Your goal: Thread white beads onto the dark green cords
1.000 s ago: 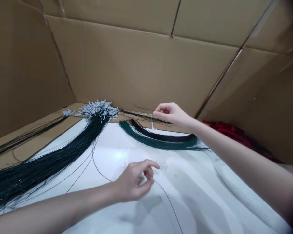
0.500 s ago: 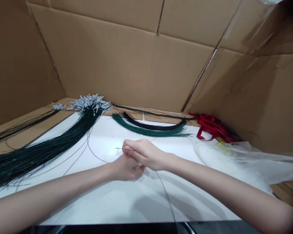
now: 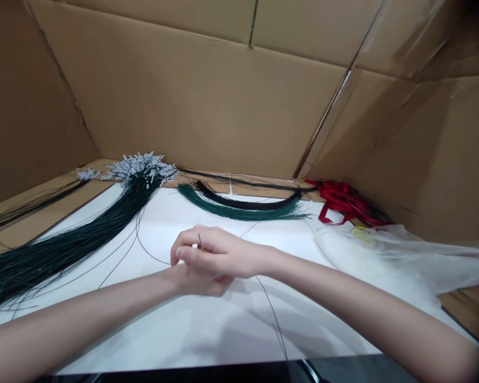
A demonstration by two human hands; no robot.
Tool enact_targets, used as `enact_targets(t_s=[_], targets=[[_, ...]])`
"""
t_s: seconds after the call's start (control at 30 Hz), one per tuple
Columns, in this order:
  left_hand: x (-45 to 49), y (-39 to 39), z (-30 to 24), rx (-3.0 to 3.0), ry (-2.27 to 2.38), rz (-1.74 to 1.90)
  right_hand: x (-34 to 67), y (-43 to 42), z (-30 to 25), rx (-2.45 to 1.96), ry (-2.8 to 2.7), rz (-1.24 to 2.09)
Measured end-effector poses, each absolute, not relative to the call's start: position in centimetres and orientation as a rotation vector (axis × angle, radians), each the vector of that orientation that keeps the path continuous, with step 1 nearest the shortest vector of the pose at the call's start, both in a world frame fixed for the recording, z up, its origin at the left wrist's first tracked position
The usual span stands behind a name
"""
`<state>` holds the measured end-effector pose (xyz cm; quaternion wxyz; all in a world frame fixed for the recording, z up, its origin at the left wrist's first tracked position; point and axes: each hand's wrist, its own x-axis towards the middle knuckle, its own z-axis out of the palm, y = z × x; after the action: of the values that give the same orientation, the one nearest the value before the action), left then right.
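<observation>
Your right hand lies across the top of your left hand, its fingers and thumb loosely curled around a gap where a short dark wire end stands up. Whether those fingers grip it, you cannot tell from here; your left fingers are mostly hidden underneath, so their hold cannot be told either. A long, thin, dark wire emerges just right of your hands and runs to the near edge of the smooth white tabletop.

That white surface spreads between your forearms and the near edge, giving you room on the near side, crossed by the wire. Left of you, a thick bundle of dark green wires with white beaded tips reaches the left border of view, loose strands trailing close to your left forearm. On the far side, curved green strands and curved black strands lie together, short of the tall brown cardboard wall. To the right, red ribbon and a translucent white plastic bag bound your space.
</observation>
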<state>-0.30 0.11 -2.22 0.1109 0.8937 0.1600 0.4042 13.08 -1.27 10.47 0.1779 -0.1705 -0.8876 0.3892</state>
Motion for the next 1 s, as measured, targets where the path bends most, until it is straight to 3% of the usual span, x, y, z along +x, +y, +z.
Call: enact_targets(t_s=[0.1,0.2,0.4,0.53,0.7,1.0], targets=[[0.1,0.4,-0.9,2.638,0.280,1.235,16.7,-0.4,10.7,-0.656,-2.315,1.247],[0.5,0.2,0.1,2.613,0.203,1.252,21.9,1.3,9.4,-1.131,-1.687,1.186],[0.3,-0.1,0.1,2.559,0.209,1.229,28.4,4.6,5.8,-1.576,-1.297,1.383],[0.1,-0.2,0.1,2.521,0.221,1.196,27.0,7.1,5.2,-1.583,-1.151,1.493],[-0.1,-0.4,0.2,2.497,0.209,1.146,25.4,11.7,6.8,-1.480,-0.970,1.343],[-0.2,-0.5,0.1,2.466,0.180,1.135,31.5,15.7,15.7,-1.323,-0.725,0.906]])
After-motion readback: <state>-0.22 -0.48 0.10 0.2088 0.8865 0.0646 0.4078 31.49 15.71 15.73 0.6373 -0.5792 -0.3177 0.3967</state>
